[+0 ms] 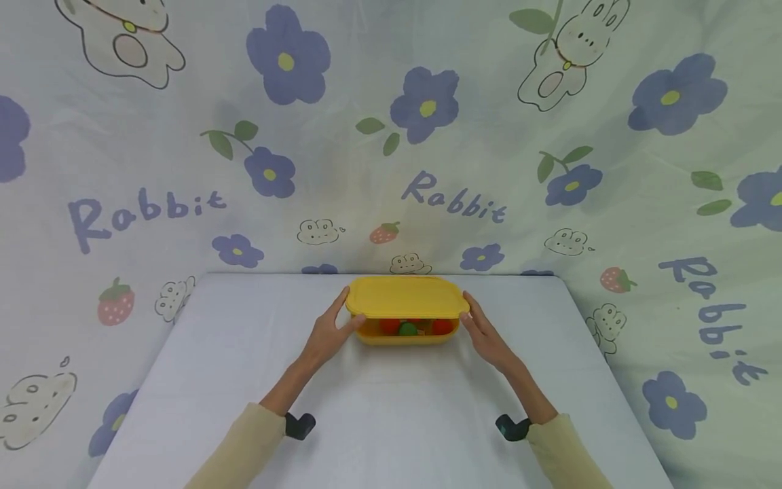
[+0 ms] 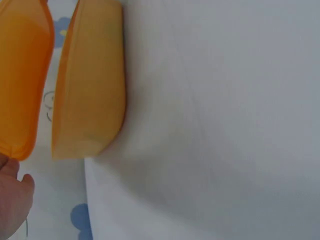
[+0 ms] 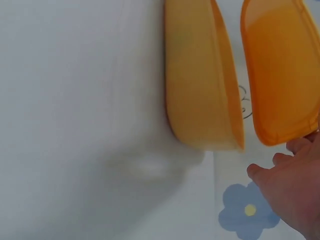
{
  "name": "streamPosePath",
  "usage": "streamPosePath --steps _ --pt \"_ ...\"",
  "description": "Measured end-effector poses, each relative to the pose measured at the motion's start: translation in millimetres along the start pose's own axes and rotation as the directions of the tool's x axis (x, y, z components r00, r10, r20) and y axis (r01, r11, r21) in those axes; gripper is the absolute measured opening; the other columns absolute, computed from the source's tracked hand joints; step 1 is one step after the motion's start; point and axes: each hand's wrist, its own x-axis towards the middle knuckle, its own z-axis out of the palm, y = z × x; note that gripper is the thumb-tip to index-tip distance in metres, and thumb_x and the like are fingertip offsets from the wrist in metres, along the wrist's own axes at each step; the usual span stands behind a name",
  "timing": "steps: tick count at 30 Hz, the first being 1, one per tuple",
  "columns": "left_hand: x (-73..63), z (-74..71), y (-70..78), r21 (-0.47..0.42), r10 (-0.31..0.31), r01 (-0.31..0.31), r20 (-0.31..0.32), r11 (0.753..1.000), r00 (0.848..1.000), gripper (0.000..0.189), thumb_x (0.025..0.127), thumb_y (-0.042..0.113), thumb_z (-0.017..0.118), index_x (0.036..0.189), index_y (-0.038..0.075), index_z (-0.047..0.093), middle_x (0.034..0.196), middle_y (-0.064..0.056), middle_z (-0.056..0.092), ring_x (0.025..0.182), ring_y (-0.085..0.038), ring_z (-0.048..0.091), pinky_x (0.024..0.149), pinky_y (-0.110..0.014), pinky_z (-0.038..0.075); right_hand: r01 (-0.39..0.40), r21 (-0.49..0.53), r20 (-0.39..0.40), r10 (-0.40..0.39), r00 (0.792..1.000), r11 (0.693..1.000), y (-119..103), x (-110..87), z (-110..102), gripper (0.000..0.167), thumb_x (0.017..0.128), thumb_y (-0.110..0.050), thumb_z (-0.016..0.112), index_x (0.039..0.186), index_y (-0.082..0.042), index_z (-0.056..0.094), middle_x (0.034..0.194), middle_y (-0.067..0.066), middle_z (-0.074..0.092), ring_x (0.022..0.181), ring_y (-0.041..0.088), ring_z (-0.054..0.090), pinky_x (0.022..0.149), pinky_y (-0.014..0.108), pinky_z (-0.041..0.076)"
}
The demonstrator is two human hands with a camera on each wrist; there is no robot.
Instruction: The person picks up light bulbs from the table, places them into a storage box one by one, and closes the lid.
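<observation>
A yellow plastic lid [image 1: 406, 297] is held above a matching yellow box [image 1: 406, 340] at the far side of the table. My left hand [image 1: 326, 336] grips the lid's left end, and my right hand [image 1: 487, 337] its right end. Below the lid's front edge, round red things [image 1: 389, 327] and a green one [image 1: 408, 329] show inside the box. In the left wrist view a gap separates the raised lid [image 2: 22, 80] from the box [image 2: 92, 85]. The right wrist view shows the lid's corner [image 3: 282, 75] at the fingers, apart from the box rim.
The table [image 1: 403, 421] has a white cover. Right behind the box, at the table's back edge, hangs a curtain [image 1: 342, 136] printed with rabbits and purple flowers. Dark wrist cameras [image 1: 300, 426] sit at both sleeve cuffs.
</observation>
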Motion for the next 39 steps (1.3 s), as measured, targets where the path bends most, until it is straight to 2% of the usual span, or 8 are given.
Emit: streamPosePath --steps 8,15,20,28,34,39 --pt "9.6 -1.5 -9.9 0.009 -0.023 0.022 0.050 1.000 0.999 0.089 0.094 0.054 0.063 0.161 0.018 0.017 0.164 -0.006 0.020 0.149 -0.032 0.021 0.117 -0.055 0.020 -0.006 -0.027 0.001 0.006 1.000 1.000 9.5 6.7 3.1 0.067 0.109 -0.020 0.043 0.159 -0.001 0.004 0.165 0.022 0.003 0.150 0.039 0.000 0.117 0.060 0.009" --pt "14.8 -1.1 -16.2 -0.011 -0.057 0.058 0.085 0.998 0.995 0.097 0.090 0.054 0.068 0.161 0.016 0.016 0.165 -0.007 0.017 0.149 -0.034 0.017 0.117 -0.058 0.017 -0.007 -0.071 -0.016 0.006 1.000 0.997 21.9 10.9 5.9 0.075 0.106 -0.030 0.052 0.161 -0.009 0.006 0.166 0.012 0.007 0.151 0.033 0.005 0.117 0.059 0.011" --pt "19.6 2.4 -26.1 0.018 -0.079 0.078 0.093 0.997 0.993 0.104 0.085 0.057 0.072 0.161 0.017 0.015 0.165 -0.008 0.016 0.149 -0.036 0.017 0.116 -0.058 0.017 -0.018 -0.083 -0.002 0.017 1.000 0.996 29.5 13.5 9.8 0.080 0.103 -0.036 0.056 0.161 -0.011 0.006 0.167 0.011 0.005 0.151 0.032 0.005 0.117 0.059 0.012" --pt "24.2 7.6 -34.2 0.033 -0.071 0.068 0.104 0.997 0.992 0.108 0.082 0.055 0.076 0.162 0.016 0.013 0.165 -0.010 0.015 0.149 -0.036 0.017 0.117 -0.056 0.018 0.004 -0.099 0.001 -0.004 1.000 0.995 34.4 17.1 14.3 0.079 0.103 -0.028 0.057 0.160 -0.007 0.007 0.166 0.017 0.006 0.151 0.035 0.005 0.116 0.061 0.012" --pt "25.2 9.6 -37.4 0.072 -0.081 0.072 0.130 0.995 0.988 0.111 0.083 0.052 0.077 0.161 0.013 0.010 0.165 -0.011 0.013 0.149 -0.035 0.016 0.117 -0.054 0.019 -0.036 -0.145 0.012 0.038 0.999 0.989 34.7 18.2 13.8 0.083 0.102 -0.033 0.059 0.161 -0.009 0.005 0.166 0.014 0.005 0.151 0.033 0.005 0.117 0.058 0.014" --pt "26.7 12.0 -38.9 0.035 -0.054 0.050 0.150 0.998 0.987 0.112 0.083 0.048 0.078 0.161 0.009 0.007 0.166 -0.010 0.011 0.148 -0.033 0.021 0.117 -0.046 0.023 -0.038 -0.180 0.004 0.039 0.999 0.983 41.1 17.8 12.4 0.086 0.101 -0.037 0.060 0.161 -0.011 0.005 0.167 0.011 0.006 0.152 0.030 0.006 0.119 0.052 0.013"
